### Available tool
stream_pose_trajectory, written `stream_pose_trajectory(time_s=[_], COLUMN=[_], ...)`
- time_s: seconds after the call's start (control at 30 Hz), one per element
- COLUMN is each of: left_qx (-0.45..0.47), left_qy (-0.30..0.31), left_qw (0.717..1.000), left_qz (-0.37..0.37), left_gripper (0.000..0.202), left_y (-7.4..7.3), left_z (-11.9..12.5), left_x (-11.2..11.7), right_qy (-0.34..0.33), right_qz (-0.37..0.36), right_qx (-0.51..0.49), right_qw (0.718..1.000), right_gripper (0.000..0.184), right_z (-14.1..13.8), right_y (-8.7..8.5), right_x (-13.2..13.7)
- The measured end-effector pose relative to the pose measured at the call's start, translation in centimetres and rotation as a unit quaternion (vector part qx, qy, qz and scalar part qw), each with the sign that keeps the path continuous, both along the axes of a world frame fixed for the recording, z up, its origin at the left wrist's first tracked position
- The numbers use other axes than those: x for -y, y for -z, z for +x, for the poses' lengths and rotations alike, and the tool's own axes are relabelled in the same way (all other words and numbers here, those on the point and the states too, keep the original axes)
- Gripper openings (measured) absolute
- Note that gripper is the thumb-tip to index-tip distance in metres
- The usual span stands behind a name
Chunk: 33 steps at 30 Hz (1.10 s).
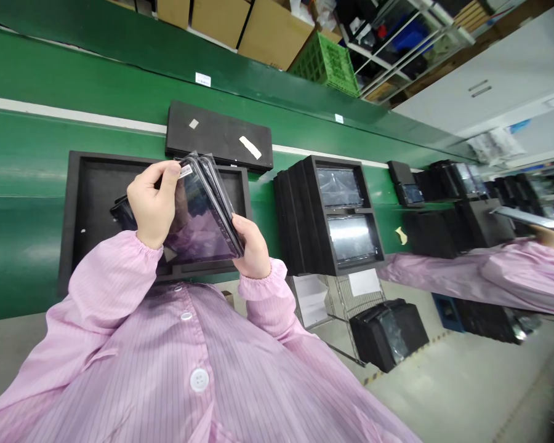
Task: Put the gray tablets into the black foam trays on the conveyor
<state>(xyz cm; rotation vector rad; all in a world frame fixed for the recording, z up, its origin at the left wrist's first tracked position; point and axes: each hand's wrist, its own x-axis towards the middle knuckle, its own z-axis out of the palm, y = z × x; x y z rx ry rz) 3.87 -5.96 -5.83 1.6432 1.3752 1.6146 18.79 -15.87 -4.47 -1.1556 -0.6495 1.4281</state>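
In front of my chest I hold several thin, glossy black display panels [200, 221] with plastic film on them, tilted up and slightly fanned apart. My left hand [151, 200] pinches the upper left corner of the front panel, by a small white label. Along the right edge of the stack, the fingers of my right hand [252, 246] are closed. Below and behind the panels lies a black foam tray [95, 215]. Another dark, glossy piece shows partly at the tray's middle, behind my left hand. How many panels I hold is hard to make out.
A long black box [216, 132] lies behind the tray on the green bench [23, 166]. To the right, black trays [325, 215] stand on edge, the front one holding two film-covered panels. Farther right, a co-worker's pink sleeve [517, 271] reaches across. A wire cart [337, 307] stands below.
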Motion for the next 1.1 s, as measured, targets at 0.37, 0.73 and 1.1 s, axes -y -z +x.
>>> stream_pose_trajectory(time_s=[0.37, 0.73, 1.1], left_qx=[0.028, 0.035, 0.076], left_qy=[-0.002, 0.008, 0.026], left_qw=[1.000, 0.999, 0.997], left_qz=[-0.001, -0.024, -0.022], left_gripper=[0.048, 0.058, 0.055], left_y=[-0.5, -0.5, -0.4], left_z=[-0.7, -2.0, -2.0], left_x=[0.2, -1.0, -0.7], right_qy=[-0.037, -0.067, -0.060], right_qz=[0.020, 0.054, 0.049], right_qx=[0.007, -0.031, -0.041], right_qw=[0.999, 0.996, 0.996], right_gripper=[0.035, 0.037, 0.038], right_z=[-1.2, -2.9, -2.9], right_y=[-1.7, -2.0, -2.0], right_x=[0.6, 0.9, 1.2])
